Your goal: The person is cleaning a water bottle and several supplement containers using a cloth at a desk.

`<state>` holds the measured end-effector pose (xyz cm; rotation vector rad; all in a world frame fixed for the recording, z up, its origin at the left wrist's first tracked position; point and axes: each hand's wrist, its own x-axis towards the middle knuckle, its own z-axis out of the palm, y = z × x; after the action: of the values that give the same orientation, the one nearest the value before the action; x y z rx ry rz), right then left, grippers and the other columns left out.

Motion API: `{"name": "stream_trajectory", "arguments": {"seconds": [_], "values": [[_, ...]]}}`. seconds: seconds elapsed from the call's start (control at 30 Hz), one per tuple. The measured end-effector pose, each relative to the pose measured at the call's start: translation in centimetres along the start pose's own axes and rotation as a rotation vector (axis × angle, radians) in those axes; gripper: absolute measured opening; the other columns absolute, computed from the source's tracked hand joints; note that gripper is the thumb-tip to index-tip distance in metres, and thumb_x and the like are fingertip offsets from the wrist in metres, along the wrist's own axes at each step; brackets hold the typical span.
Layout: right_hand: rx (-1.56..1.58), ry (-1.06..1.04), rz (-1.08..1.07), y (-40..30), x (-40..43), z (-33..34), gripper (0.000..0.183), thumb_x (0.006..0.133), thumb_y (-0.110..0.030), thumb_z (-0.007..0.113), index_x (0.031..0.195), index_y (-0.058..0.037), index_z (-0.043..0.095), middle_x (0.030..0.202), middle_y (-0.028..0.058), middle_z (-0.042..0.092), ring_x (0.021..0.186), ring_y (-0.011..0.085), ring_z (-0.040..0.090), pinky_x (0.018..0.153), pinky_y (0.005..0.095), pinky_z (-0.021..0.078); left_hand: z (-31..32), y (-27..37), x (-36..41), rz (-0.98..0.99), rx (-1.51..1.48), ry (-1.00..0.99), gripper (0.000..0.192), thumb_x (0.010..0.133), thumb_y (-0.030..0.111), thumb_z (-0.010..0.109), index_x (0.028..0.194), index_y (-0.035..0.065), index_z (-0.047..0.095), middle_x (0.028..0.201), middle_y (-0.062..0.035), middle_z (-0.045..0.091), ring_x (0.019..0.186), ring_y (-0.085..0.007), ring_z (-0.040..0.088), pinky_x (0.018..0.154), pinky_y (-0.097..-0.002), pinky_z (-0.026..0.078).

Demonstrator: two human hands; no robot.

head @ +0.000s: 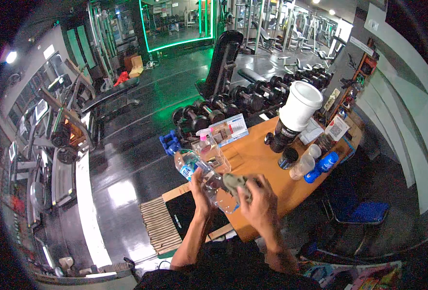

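My left hand (200, 194) is wrapped around a clear plastic bottle (214, 183) with a blue label, held tilted in front of me above the near end of the wooden desk (248, 224). A crumpled grey-green cloth (236, 184) is gripped in my right hand (259, 203), against or very close to the bottle's side. Just beyond the bottle stands a clear spray bottle (214, 154) with a pink and white nozzle. My fingers hide part of the bottle and of the cloth.
On the desk are a calendar (232, 128), a white tub (301, 105) on a black container, a black jar (288, 158), clear shakers (302, 166) and a blue bottle (322, 167). Several dumbbells (248, 98) line the far side. A blue chair (360, 212) stands right.
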<state>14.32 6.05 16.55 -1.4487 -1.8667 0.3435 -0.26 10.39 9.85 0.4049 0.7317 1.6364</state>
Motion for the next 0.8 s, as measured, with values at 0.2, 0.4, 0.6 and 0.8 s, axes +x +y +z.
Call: {"name": "stream_trajectory", "arguments": {"seconds": [0.2,0.4,0.6,0.8], "values": [[0.871,-0.175,0.361,5.7,-0.9,3.8,0.03,0.094,-0.028,0.047,0.104,-0.0017,0.057,0.091,0.0095,0.064,0.084,0.0257,0.063,0.069,0.0387,0.051,0.8,0.7,-0.9,-0.14,-0.223,-0.059,0.06,0.084,0.057,0.05,0.106,0.0023,0.055,0.087,-0.0144,0.064,0.08,-0.0249,0.063,0.072,-0.0356,0.051],[1.963,-0.534,0.841,7.5,-4.3,7.5,0.038,0.093,-0.035,0.047,0.114,-0.0052,0.053,0.098,0.0127,0.062,0.088,0.0246,0.061,0.056,0.0343,0.0515,1.8,-0.3,-0.6,0.008,-0.156,0.05,0.063,0.084,0.062,0.045,0.105,0.0027,0.056,0.092,-0.0148,0.064,0.093,-0.0254,0.06,0.078,-0.0356,0.048],[2.722,-0.441,1.305,5.1,-6.3,7.8,0.047,0.084,-0.021,0.06,0.124,-0.0015,0.044,0.108,0.0114,0.051,0.1,0.0225,0.053,0.06,0.0285,0.0496,-2.5,-3.8,2.2,0.255,-0.082,0.115,0.051,0.091,0.046,0.047,0.12,0.0045,0.037,0.103,-0.011,0.057,0.093,-0.0276,0.059,0.086,-0.0422,0.046],[2.494,-0.552,0.728,1.2,-6.0,4.0,0.046,0.087,-0.027,0.057,0.124,-0.0036,0.045,0.118,0.014,0.052,0.103,0.0252,0.055,0.061,0.03,0.05,-2.6,-4.4,2.2,0.411,0.109,0.383,0.041,0.089,0.036,0.054,0.112,0.0055,0.04,0.097,-0.0109,0.057,0.085,-0.024,0.061,0.079,-0.0403,0.05]]}}
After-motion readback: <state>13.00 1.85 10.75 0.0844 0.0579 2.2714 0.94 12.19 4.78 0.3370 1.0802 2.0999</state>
